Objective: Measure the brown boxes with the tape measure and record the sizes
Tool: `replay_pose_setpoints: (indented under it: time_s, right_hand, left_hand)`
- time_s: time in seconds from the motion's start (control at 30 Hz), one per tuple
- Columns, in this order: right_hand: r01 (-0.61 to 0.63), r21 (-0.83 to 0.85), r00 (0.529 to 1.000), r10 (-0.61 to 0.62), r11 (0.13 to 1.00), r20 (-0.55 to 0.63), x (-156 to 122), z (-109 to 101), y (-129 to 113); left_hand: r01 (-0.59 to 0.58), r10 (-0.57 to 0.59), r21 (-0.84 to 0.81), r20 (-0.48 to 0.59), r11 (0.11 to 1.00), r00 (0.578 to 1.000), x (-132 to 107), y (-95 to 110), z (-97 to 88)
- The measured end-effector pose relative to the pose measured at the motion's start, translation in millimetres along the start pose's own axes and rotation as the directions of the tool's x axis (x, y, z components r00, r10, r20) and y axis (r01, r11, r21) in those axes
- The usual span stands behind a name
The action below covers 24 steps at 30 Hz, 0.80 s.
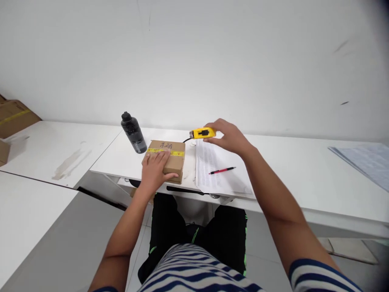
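A small brown cardboard box (178, 162) with yellow tape across its top and handwritten characters lies at the front of the white table. My left hand (155, 166) rests on its left part, fingers laid out over the tape and thumb stretched towards the front edge. To the right and a little higher, my right hand (225, 136) is closed around the back end of a yellow utility knife (199, 133). The knife's black slider faces me and its metal tip points left, above the table and apart from the box. Whether the blade is out, I cannot tell.
A dark water bottle (133, 133) stands behind and left of the box. Printed sheets (209, 162) lie to the right with a red and black pen (222, 170) on top. More papers (364, 162) are at the far right, and cardboard boxes (16, 119) at the far left.
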State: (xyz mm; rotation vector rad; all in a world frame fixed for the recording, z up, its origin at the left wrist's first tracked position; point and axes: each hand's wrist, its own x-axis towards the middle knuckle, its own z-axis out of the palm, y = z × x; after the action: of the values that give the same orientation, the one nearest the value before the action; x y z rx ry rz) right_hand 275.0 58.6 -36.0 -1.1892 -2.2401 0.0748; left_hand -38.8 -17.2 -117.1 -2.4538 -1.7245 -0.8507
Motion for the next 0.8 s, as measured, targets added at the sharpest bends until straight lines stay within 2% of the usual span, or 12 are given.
replay_pose_setpoints:
  time_s: [0.07,0.13,0.2,0.27,0.3,0.37,0.43,0.47,0.53,0.6,0.7,0.8]
  right_hand:
    - [-0.069,0.031,0.998,0.07,0.997,-0.008,-17.4,3.5,5.1]
    - [-0.111,0.092,0.993,0.114,0.99,-0.038,-24.1,10.1,6.6]
    - [-0.119,0.207,0.986,0.14,0.971,-0.089,-21.8,18.9,2.5]
    - [-0.099,0.312,0.98,0.146,0.945,-0.132,-12.2,29.4,-8.2]
    - [-0.084,0.336,0.979,0.141,0.938,-0.149,-5.0,35.0,-15.9]
    - [-0.058,0.324,0.981,0.113,0.944,-0.155,13.7,46.6,-33.9]
    - [-0.036,0.272,0.993,0.066,0.962,-0.099,36.3,58.1,-51.4]
    - [-0.024,0.249,0.998,0.036,0.968,-0.045,48.1,63.7,-58.6]
    - [0.008,0.229,0.996,-0.029,0.973,0.086,69.9,74.5,-69.5]
    - [0.054,0.224,0.977,-0.097,0.973,0.187,86.7,83.8,-77.3]
    - [0.185,0.214,0.941,-0.235,0.959,0.243,101.8,93.5,-88.6]
    - [0.344,0.109,0.87,-0.36,0.933,0.337,109.6,96.1,-102.7]
  left_hand:
    - [0.026,-0.029,-0.053,-0.048,0.998,0.998,1.5,-21.8,-9.8]
    - [0.128,-0.163,-0.175,-0.206,0.976,0.965,-3.2,-44.4,-14.6]
    - [0.258,-0.375,-0.358,-0.311,0.897,0.873,-13.2,-58.4,-9.1]
    - [0.365,-0.556,-0.524,-0.268,0.769,0.787,-24.6,-59.1,7.9]
    - [0.399,-0.607,-0.585,-0.209,0.706,0.767,-29.3,-55.0,19.3]
    - [0.381,-0.603,-0.679,-0.115,0.627,0.789,-34.9,-42.2,41.8]
    - [0.323,-0.573,-0.749,-0.091,0.578,0.815,-34.1,-28.8,56.4]
    - [0.302,-0.577,-0.775,-0.097,0.555,0.811,-31.1,-23.2,59.1]
    - [0.291,-0.623,-0.821,-0.097,0.491,0.776,-21.2,-14.6,56.4]
    - [0.303,-0.666,-0.869,-0.04,0.391,0.745,-9.4,-8.5,47.9]
    - [0.297,-0.662,-0.916,0.049,0.269,0.748,3.7,-2.8,37.0]
    - [0.278,-0.65,-0.926,0.048,0.255,0.759,6.4,-3.6,33.2]
